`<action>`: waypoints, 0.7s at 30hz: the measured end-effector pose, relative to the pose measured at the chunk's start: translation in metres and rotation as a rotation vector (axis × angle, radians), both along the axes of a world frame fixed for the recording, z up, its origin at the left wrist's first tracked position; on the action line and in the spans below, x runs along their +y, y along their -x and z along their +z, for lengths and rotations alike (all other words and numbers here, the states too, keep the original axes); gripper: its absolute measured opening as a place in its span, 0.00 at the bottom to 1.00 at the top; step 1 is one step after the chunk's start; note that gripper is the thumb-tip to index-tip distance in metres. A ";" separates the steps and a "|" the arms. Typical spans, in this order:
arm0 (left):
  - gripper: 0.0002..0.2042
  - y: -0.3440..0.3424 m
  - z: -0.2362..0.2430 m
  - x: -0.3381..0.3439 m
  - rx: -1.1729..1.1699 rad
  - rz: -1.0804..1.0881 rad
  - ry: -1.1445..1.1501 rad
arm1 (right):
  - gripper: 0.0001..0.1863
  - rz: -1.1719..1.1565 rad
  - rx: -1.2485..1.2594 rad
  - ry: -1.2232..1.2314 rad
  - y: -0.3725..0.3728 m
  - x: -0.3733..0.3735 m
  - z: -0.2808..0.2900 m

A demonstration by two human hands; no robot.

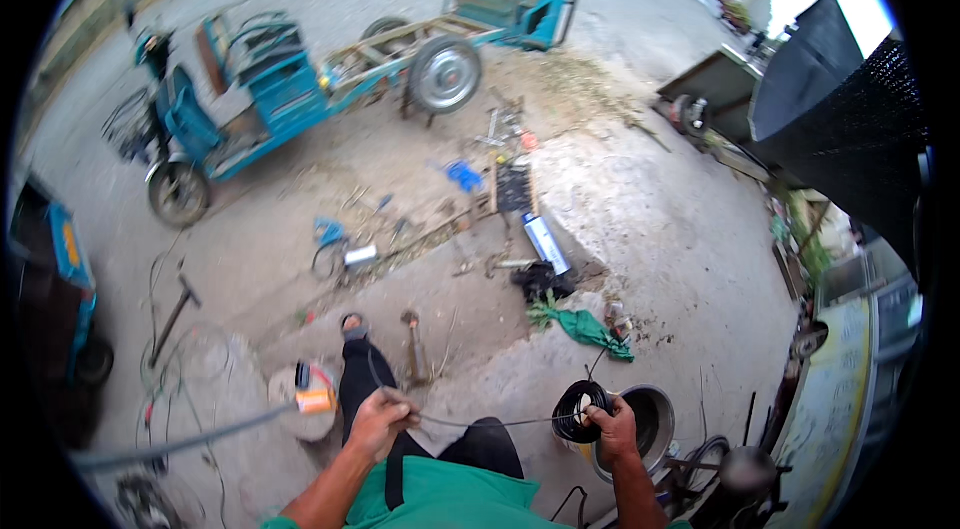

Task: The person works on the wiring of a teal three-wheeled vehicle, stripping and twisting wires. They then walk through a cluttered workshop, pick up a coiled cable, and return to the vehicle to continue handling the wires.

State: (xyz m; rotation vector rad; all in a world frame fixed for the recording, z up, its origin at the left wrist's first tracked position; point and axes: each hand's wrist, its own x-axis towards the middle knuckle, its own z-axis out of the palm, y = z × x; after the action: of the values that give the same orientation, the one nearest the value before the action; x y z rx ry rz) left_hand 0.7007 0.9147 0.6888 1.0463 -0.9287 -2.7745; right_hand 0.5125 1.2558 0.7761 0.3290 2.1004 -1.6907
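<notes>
Right hand [612,426] closed around black wire coil [580,411], held above metal basin [652,421], left hand [380,421] pinched shut on wire strand [480,422] stretched taut between both hands, over concrete ground [640,229]

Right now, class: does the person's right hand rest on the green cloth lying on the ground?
No: the right hand grips a black coil of wire, while the green cloth lies apart on the ground.

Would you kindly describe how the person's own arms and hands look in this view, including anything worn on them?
Both forearms come in from the lower edge and are bare, with no sleeves reaching them. The left hand and the right hand wear no gloves; no watch, ring or band can be made out. A green garment shows between the arms at the bottom edge.
</notes>
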 end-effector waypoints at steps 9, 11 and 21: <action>0.04 0.113 -0.180 -0.246 0.046 0.005 0.085 | 0.09 -0.087 -0.052 0.143 0.093 -0.227 -0.197; 0.03 0.106 -0.174 -0.302 -0.021 0.229 0.090 | 0.12 -0.002 -0.125 0.167 0.111 -0.309 -0.177; 0.07 0.180 -0.049 -0.431 -0.097 0.326 0.115 | 0.23 0.473 0.008 -0.073 0.230 -0.438 -0.112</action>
State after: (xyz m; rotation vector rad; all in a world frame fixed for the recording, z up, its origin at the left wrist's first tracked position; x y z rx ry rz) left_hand 0.5208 0.4836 0.6398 1.2009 -0.8293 -2.3979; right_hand 0.2825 0.8183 0.6640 -0.1480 2.0431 -1.3394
